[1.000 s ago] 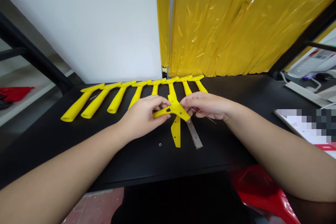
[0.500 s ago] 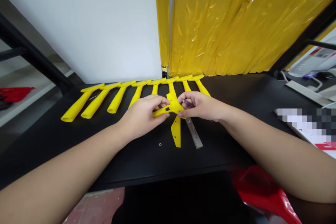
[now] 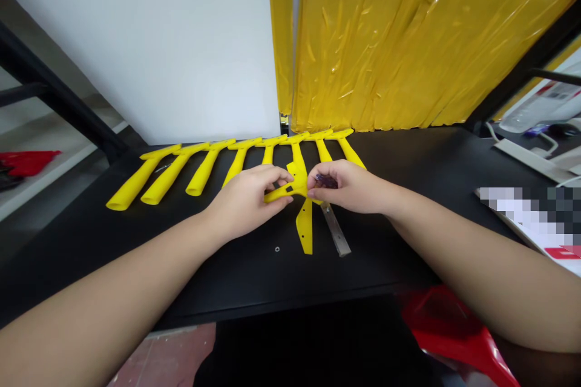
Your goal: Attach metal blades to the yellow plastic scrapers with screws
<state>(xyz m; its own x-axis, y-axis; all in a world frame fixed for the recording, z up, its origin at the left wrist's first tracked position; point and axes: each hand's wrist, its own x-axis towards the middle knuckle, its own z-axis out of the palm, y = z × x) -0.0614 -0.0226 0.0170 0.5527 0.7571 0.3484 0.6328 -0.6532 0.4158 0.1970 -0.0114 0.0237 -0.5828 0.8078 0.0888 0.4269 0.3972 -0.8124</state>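
My left hand [image 3: 247,199] is closed round the stem of a yellow plastic handle [image 3: 298,183], thumb and fingers on either side of it. The handle's flat head has holes in it. My right hand [image 3: 347,186] is pinched at the right edge of that head; a small dark purplish thing [image 3: 325,181] shows inside its curled fingers, too hidden to name. Below the handle lie a flat yellow pointed plate with holes [image 3: 305,227] and a metal strip [image 3: 336,231]. A small nut [image 3: 277,249] rests to the left of the plate.
Several more yellow handles [image 3: 200,175] lie in a row along the back of the black tabletop [image 3: 254,281]. Behind them stand a white panel [image 3: 181,42] and yellow plastic sheeting [image 3: 385,42]. A red thing [image 3: 458,329] sits below the front edge at right.
My right hand's fingers have drawn closer together at the edge of the yellow handle's head. My left hand keeps its hold, and the plate, strip and nut stay put.
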